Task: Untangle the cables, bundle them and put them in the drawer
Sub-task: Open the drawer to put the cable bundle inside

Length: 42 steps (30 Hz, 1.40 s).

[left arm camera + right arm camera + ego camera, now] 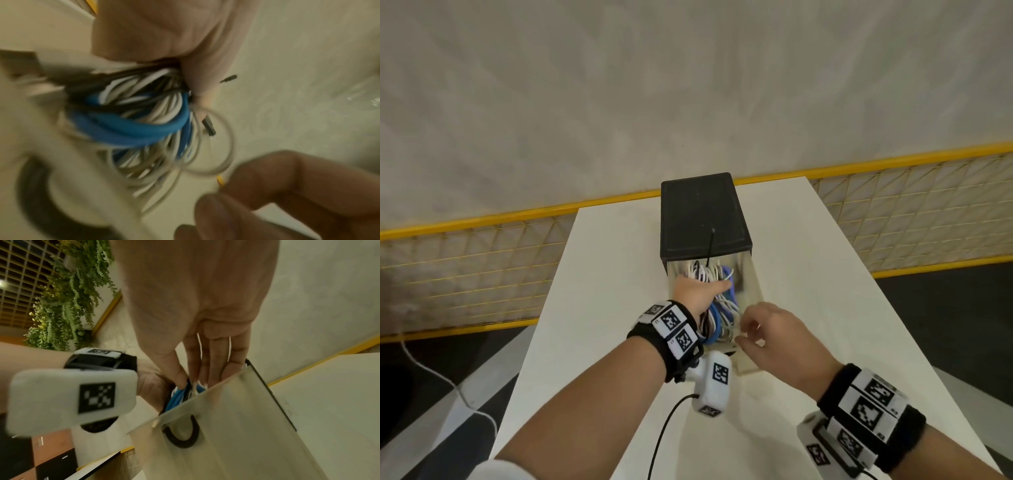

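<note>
left hand [693, 291] grips cables [717, 301] in drawer [751, 294]; right hand [770, 334] loose, holding nothing; bundle looks soft, springy: grip mid-coil

We see a white worktop [825, 274] set against a pale, mottled wall [688, 85] — a yellow-framed wire mesh fence [465, 267] runs behind it, over dark floor [945, 308]. From the right wrist view, trailing green plants [68, 296] hang beside a gridded ceiling [20, 280] — wooden cabinets [51, 451] stand below.
</note>
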Each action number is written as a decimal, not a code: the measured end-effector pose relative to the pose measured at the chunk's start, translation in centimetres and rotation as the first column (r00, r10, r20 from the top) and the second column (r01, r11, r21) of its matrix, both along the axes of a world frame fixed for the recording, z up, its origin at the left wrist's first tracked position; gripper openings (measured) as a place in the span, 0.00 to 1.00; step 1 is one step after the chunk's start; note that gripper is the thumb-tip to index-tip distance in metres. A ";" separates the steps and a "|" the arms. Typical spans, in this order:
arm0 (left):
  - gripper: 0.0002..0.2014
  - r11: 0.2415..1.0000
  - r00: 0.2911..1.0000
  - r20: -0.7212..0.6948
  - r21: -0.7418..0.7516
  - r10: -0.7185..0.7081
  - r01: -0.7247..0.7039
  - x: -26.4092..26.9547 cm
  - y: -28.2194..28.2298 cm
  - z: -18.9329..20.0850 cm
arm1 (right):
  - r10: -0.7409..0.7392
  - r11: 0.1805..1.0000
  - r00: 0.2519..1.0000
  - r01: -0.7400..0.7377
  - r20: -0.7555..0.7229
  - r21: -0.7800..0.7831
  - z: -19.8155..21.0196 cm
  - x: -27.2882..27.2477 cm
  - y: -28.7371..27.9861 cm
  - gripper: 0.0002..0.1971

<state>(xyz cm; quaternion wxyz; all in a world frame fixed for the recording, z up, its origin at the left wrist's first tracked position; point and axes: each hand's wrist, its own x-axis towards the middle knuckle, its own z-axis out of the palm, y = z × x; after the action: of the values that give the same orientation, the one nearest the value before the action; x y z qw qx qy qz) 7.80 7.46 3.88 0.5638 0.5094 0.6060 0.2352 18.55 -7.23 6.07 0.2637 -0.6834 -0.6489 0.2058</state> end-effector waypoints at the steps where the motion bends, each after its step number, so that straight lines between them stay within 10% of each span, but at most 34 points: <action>1: 0.32 0.998 0.998 -0.043 -0.058 -0.039 0.036 -0.3 0.4 0.0 | -0.011 1.000 1.000 0.012 -0.016 0.028 0.0 0.2 0.2 0.08; 8: 0.21 0.914 0.979 0.006 -0.358 -0.204 0.193 -1.5 0.6 1.5 | 0.247 0.961 0.947 -0.212 0.207 -0.175 -0.1 -0.4 3.2 0.39; 14: 0.19 0.936 0.916 -0.202 -0.141 -0.346 0.323 -2.4 -0.2 2.5 | 0.441 0.838 0.797 -0.201 0.413 -0.507 -0.9 -1.2 6.7 0.45; 20: 0.45 0.637 0.417 -0.554 -0.291 -0.720 0.714 -1.1 -1.3 3.6 | 0.483 0.773 0.806 -0.209 0.342 -0.599 0.6 -2.2 7.6 0.29; 29: 0.20 0.717 0.645 -0.598 0.161 -0.476 0.678 -5.1 1.4 4.7 | 0.479 0.871 0.820 -0.400 0.315 -0.284 -0.2 0.5 1.8 0.17; 32: 0.10 0.613 0.670 -0.679 0.400 -0.301 0.681 -5.8 2.0 4.4 | 0.448 0.894 0.809 -0.394 0.380 -0.215 -0.7 0.1 2.4 0.19; 36: 0.17 0.424 0.308 -0.757 0.046 -0.576 0.904 -4.7 1.7 3.9 | 0.402 0.915 0.815 -0.370 0.417 -0.160 -1.1 0.1 4.4 0.17; 38: 0.16 0.437 0.380 -0.708 0.111 -0.596 0.892 -4.3 1.8 4.4 | 0.392 0.920 0.840 -0.363 0.375 -0.147 -0.7 0.4 5.3 0.16; 42: 0.07 0.514 0.815 -0.537 0.648 -0.217 0.563 -4.0 3.7 5.5 | 0.372 0.928 0.861 -0.335 0.346 -0.163 -0.1 1.6 6.1 0.16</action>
<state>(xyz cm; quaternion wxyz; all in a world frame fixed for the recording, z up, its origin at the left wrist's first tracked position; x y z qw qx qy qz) 3.81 11.14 9.41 0.1894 0.8635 0.4053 0.2328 20.19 -1.16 5.96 0.0604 -0.5912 -0.7903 0.1492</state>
